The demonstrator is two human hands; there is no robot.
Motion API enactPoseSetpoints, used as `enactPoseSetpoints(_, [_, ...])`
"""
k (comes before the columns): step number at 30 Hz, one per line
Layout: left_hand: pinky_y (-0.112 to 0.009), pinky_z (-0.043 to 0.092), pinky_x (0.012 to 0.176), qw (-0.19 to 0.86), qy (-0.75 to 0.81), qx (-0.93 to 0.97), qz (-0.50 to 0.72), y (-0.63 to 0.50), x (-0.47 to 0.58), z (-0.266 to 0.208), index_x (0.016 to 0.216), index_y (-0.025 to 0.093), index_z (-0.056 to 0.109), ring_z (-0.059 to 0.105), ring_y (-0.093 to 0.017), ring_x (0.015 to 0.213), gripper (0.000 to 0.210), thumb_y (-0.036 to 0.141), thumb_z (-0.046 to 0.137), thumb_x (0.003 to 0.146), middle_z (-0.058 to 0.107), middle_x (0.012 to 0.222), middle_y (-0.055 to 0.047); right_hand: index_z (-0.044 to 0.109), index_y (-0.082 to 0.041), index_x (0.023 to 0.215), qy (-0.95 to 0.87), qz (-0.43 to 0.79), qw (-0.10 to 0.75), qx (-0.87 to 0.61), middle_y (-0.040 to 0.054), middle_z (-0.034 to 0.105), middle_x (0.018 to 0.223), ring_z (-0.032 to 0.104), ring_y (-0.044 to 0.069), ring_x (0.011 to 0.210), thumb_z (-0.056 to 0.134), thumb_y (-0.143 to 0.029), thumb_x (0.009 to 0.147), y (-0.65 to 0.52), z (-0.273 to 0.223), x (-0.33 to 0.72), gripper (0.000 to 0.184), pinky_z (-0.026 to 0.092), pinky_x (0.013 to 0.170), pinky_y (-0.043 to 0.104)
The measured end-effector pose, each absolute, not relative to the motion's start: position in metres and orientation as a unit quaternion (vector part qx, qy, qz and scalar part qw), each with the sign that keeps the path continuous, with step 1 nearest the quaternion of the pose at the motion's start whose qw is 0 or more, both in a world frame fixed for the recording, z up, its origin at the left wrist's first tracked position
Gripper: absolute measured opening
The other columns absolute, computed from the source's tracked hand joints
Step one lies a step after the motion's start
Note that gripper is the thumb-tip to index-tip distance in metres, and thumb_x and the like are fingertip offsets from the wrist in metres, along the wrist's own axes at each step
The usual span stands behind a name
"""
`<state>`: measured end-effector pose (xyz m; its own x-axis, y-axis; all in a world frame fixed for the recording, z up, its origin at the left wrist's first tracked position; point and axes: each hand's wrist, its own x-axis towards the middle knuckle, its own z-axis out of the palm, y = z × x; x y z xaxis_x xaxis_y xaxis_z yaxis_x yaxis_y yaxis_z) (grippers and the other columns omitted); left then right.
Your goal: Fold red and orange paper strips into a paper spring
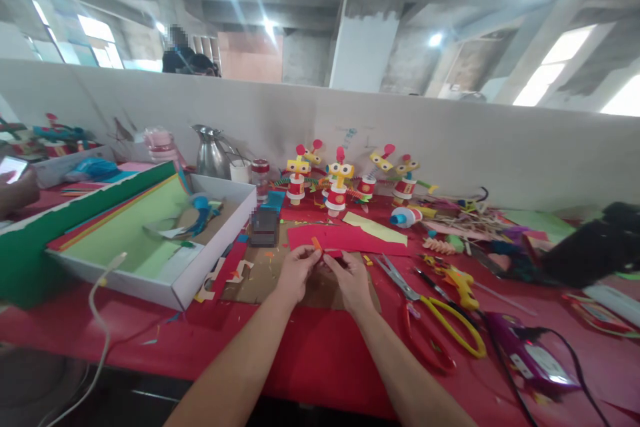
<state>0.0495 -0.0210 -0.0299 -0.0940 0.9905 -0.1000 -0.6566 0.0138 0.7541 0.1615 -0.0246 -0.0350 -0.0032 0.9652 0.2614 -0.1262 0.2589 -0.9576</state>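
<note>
My left hand (296, 272) pinches a small orange paper strip (316, 243) between thumb and fingertips. Close beside it, my right hand (352, 278) is closed on a small red paper piece (333, 254). The fingertips nearly meet, and they partly hide both pieces, so I cannot tell whether these are joined. Both hands are above a brown cardboard sheet (260, 283) scattered with paper scraps. Just beyond them lie a large red paper sheet (307, 237) and a pale yellow-green paper piece (377, 229).
Scissors (413, 292), red-handled pliers (425, 347), a yellow glue gun (463, 288) and a purple corded device (533, 353) lie right. At left stands a white box (215, 240) of coloured paper. Several paper-cup figures (337, 197) line the back. Another person's hand (19, 190) holds a phone.
</note>
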Motion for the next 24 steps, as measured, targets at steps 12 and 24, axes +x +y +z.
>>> enactPoseSetpoints(12, [-0.023, 0.037, 0.057, 0.605, 0.364, 0.342, 0.62, -0.0211, 0.0454, -0.0358, 0.066, 0.014, 0.064, 0.05, -0.01, 0.055, 0.029, 0.032, 0.08, 0.051, 0.057, 0.058, 0.001, 0.067, -0.017, 0.082, -0.536, 0.458, 0.574, -0.417, 0.0043, 0.07, 0.077, 0.062, 0.019, 0.067, 0.069, -0.038, 0.069, -0.0199, -0.0416, 0.1654, 0.024, 0.049, 0.065, 0.032])
enactPoseSetpoints(24, [-0.022, 0.035, 0.056, 0.622, 0.352, 0.333, 0.616, -0.0207, 0.0488, -0.0385, 0.062, 0.014, 0.059, 0.045, -0.008, 0.052, 0.033, 0.037, 0.079, 0.05, 0.052, 0.055, 0.003, 0.065, -0.019, 0.074, -0.565, 0.442, 0.564, -0.408, 0.0015, 0.068, 0.071, 0.061, 0.018, 0.066, 0.067, -0.04, 0.07, -0.0257, -0.0327, 0.1638, 0.021, 0.048, 0.064, 0.03])
